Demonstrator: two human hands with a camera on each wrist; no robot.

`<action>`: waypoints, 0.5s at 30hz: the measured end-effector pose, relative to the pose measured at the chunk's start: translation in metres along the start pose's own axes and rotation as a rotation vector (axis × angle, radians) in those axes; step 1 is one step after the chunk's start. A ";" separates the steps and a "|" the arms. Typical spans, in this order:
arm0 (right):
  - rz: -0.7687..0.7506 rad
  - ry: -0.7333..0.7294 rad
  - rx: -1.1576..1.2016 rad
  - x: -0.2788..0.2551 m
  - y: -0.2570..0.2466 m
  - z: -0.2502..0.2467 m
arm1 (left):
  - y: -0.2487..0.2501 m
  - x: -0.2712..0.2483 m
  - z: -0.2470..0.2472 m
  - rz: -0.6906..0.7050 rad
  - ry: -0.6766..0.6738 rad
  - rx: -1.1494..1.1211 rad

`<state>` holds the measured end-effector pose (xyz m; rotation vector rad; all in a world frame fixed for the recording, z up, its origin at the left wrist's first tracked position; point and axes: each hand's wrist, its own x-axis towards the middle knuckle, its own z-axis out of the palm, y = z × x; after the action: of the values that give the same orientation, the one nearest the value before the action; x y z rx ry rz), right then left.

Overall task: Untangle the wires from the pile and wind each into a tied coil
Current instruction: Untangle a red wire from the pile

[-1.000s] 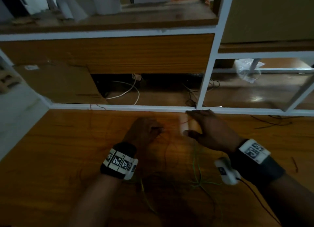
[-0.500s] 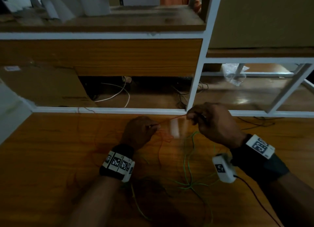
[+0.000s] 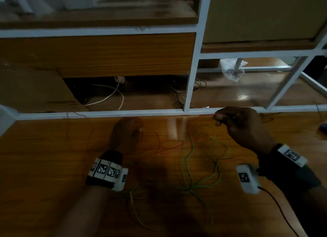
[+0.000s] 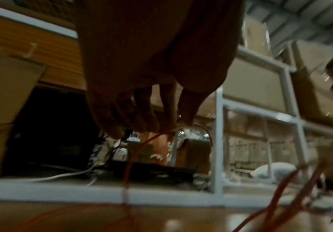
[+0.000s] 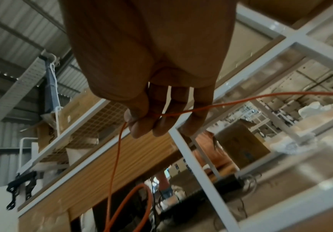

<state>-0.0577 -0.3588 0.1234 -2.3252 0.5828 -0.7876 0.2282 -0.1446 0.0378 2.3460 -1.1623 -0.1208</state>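
Note:
A thin orange-red wire (image 3: 169, 149) runs across the wooden table (image 3: 44, 166) between both hands. My left hand (image 3: 127, 134) pinches it near one end; in the left wrist view the wire (image 4: 141, 146) hangs down from the fingertips (image 4: 167, 125). My right hand (image 3: 238, 125) is raised at the table's far edge and pinches the same wire (image 5: 118, 149) between thumb and fingers (image 5: 137, 125). A green wire (image 3: 187, 166) lies in loose loops on the table between my wrists, crossing the orange one. A yellowish strand (image 3: 134, 208) trails toward me.
A white metal shelf frame (image 3: 191, 77) stands right behind the table's far edge. Behind it lie a white cable (image 3: 113, 95), dark cables and a clear plastic bag (image 3: 231, 70). A small blue object (image 3: 323, 127) sits at the table's right edge. A black cord (image 3: 279, 210) runs from my right wrist camera.
My right hand has moved to the right and away from the left, drawing the orange wire out. More of the green loops shows on the table. My left hand stays about where it was.

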 end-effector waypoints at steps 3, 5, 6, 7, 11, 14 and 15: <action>0.001 -0.010 0.062 -0.001 0.003 0.012 | 0.066 -0.008 0.004 0.196 -0.126 -0.397; -0.009 -0.013 0.073 0.001 0.002 0.016 | 0.102 -0.013 0.021 0.206 -0.306 -0.610; -0.013 -0.015 0.075 0.002 0.000 0.016 | 0.115 -0.014 0.031 0.205 -0.336 -0.684; -0.013 -0.016 0.080 0.003 -0.002 0.015 | 0.123 -0.015 0.039 0.203 -0.308 -0.717; -0.014 0.008 0.083 0.002 0.001 -0.001 | 0.126 -0.017 0.054 0.160 -0.222 -0.803; -0.047 0.015 0.040 -0.008 0.010 -0.023 | 0.113 -0.013 0.057 0.161 -0.038 -0.625; -0.060 0.007 0.050 -0.014 0.012 -0.030 | 0.109 -0.011 0.055 0.167 0.037 -0.528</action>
<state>-0.0895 -0.3716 0.1291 -2.3039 0.4923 -0.8293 0.1262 -0.2132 0.0412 1.7776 -1.1374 -0.2865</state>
